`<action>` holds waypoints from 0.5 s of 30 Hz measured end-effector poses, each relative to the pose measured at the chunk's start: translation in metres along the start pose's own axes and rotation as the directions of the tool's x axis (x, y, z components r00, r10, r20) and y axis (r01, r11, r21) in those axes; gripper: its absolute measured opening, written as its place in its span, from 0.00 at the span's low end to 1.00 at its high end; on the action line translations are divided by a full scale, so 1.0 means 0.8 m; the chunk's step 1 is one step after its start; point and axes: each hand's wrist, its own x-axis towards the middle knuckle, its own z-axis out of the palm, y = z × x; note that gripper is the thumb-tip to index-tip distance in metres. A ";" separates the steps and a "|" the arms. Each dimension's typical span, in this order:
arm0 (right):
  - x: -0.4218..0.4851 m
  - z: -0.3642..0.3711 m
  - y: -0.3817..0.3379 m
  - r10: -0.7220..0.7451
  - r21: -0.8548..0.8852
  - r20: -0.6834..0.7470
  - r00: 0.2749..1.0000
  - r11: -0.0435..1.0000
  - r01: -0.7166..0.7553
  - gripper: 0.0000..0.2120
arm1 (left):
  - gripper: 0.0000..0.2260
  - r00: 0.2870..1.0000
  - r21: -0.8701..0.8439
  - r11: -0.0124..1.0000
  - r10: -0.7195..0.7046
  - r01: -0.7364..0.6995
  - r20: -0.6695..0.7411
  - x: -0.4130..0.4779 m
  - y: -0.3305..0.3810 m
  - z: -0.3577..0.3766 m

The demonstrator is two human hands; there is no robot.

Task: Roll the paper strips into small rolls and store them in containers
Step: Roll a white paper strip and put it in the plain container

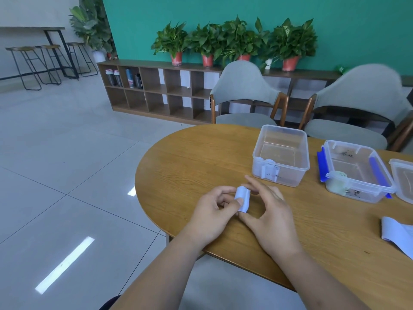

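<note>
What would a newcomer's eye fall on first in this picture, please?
First, the hands at the near table edge: the left hand and right hand pinch a pale blue paper roll between them. Behind it stands an open clear box, with a blue-clipped box to its right. Farther back, potted plants line a shelf against a green wall.
</note>
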 end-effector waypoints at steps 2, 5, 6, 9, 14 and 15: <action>0.000 0.000 0.001 -0.011 0.003 -0.007 1.000 1.000 0.011 0.39 | 0.13 1.000 -0.003 1.000 0.001 -0.001 0.000 0.000 0.000 0.000; -0.001 0.000 -0.002 -0.059 -0.015 0.003 0.998 0.998 0.059 0.40 | 0.13 1.000 -0.030 1.000 -0.006 0.006 -0.005 0.000 0.001 0.001; -0.001 0.000 -0.002 -0.068 -0.016 0.012 0.998 0.998 0.069 0.40 | 0.13 1.000 -0.038 0.999 -0.010 0.010 -0.005 0.000 0.002 0.001; -0.001 0.001 -0.001 -0.063 -0.009 0.018 0.998 0.998 0.063 0.41 | 0.13 1.000 -0.024 1.000 -0.018 0.018 0.000 -0.001 0.004 0.002; -0.001 0.001 0.002 -0.048 -0.014 -0.012 0.999 0.999 0.047 0.36 | 0.12 0.999 0.003 0.999 -0.032 0.032 0.003 -0.002 0.006 0.003; -0.001 0.001 0.002 -0.055 -0.023 -0.018 0.998 0.998 0.055 0.34 | 0.12 0.999 0.005 0.999 -0.033 0.033 0.003 -0.002 0.006 0.003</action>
